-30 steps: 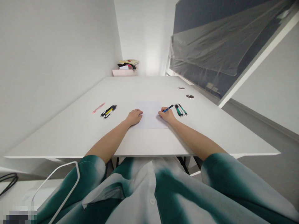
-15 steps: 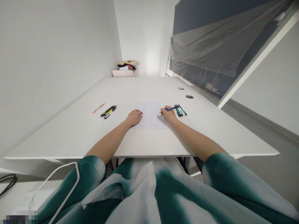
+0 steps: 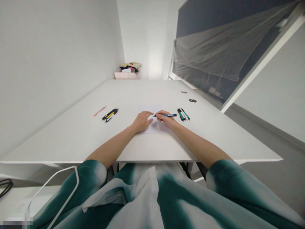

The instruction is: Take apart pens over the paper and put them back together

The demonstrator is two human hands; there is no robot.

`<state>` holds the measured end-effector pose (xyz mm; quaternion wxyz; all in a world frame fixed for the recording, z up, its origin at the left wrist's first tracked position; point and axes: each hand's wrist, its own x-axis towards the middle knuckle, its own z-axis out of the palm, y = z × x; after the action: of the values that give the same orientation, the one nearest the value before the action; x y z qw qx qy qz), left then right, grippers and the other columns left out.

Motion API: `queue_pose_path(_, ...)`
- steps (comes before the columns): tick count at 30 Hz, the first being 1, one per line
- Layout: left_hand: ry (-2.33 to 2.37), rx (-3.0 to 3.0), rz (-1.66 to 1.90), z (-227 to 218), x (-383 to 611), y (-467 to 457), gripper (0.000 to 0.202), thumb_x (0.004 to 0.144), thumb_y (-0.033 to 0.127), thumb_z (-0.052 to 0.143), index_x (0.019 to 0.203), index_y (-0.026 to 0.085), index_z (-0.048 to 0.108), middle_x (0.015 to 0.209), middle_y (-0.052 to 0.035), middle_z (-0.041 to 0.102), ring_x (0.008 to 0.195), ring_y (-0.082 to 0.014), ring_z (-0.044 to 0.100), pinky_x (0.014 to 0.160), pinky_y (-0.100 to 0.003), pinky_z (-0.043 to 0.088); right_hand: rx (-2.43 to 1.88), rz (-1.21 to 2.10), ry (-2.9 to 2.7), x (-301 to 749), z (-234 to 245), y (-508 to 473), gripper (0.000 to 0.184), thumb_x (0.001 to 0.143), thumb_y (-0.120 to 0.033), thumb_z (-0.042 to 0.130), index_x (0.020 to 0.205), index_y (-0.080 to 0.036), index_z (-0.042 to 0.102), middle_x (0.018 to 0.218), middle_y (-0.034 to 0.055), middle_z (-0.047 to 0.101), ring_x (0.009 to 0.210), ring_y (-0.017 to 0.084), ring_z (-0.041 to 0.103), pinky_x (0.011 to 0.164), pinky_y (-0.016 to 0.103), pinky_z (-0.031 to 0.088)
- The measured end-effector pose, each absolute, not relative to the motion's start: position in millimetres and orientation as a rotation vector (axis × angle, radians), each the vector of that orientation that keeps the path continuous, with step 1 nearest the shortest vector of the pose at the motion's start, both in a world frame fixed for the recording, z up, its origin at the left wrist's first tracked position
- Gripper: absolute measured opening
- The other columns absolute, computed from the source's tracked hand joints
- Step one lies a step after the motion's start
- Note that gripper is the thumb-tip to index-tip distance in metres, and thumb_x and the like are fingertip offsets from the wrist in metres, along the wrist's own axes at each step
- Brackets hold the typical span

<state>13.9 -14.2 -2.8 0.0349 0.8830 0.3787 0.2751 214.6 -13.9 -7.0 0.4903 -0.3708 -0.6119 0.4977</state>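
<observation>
A white sheet of paper (image 3: 153, 128) lies on the table in front of me. My left hand (image 3: 143, 121) rests on the sheet's left part, its fingers stretched out and thumb apart. Close to those fingertips, my right hand (image 3: 165, 119) grips a blue pen (image 3: 172, 115) over the paper. The pen leans, its tip pointing left near the sheet's middle; whether it touches the paper I cannot tell. Right of this hand lie several green and white pens (image 3: 183, 114). Left of my left hand is a group of black and yellow pens (image 3: 110, 115).
A pink strip-like item (image 3: 99, 111) lies at the left of the white table (image 3: 143, 146). Two round metal discs (image 3: 193, 100) are set at its right side. A box with cloth items (image 3: 126, 75) stands at the far end. A dark, plastic-covered panel (image 3: 212, 54) leans at the right.
My right hand has moved left with the pen, from the sheet's right edge toward its middle. My left hand has shifted right, further onto the paper.
</observation>
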Motion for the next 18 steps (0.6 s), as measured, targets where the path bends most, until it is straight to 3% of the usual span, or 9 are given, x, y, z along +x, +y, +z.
queue_pose_path(7, 1.087, 2.748, 0.844, -2.5, 17.9, -13.9, 0.025, 0.095, 0.027, 0.044, 0.109, 0.021, 0.064, 0.113, -0.0082, 0.068, 0.110, -0.0217, 0.059, 0.099, -0.041, 0.043, -0.911, 1.477, -1.351, 212.2, -7.0, -14.0, 0.029, 0.066, -0.046, 0.074, 0.080, -0.020, 0.070, 0.069, 0.0010, 0.065, 0.064, 0.013, 0.056, 0.061, 0.025, 0.041)
queue_pose_path(13, 1.270, 2.670, 0.888, -4.9, 5.7, -5.6, 0.021, 0.092, 0.027, 0.049, 0.101, 0.018, 0.066, 0.104, -0.0093, 0.070, 0.103, -0.0239, 0.060, 0.095, -0.041, 0.045, -0.929, 1.578, -1.213, 226.0, 9.9, -19.2, 0.052, 0.080, -0.068, 0.049, 0.083, -0.020, 0.069, 0.066, 0.0063, 0.064, 0.065, 0.019, 0.059, 0.065, 0.032, 0.047)
queue_pose_path(18, 1.336, 2.618, 0.887, -4.2, 3.7, -2.0, 0.019, 0.092, 0.027, 0.052, 0.096, 0.019, 0.068, 0.103, -0.0074, 0.072, 0.102, -0.0228, 0.061, 0.098, -0.040, 0.044, -0.865, 1.568, -1.183, 234.3, 12.8, -21.6, 0.056, 0.080, -0.066, 0.040, 0.087, -0.018, 0.068, 0.072, 0.0109, 0.065, 0.071, 0.024, 0.059, 0.066, 0.037, 0.048)
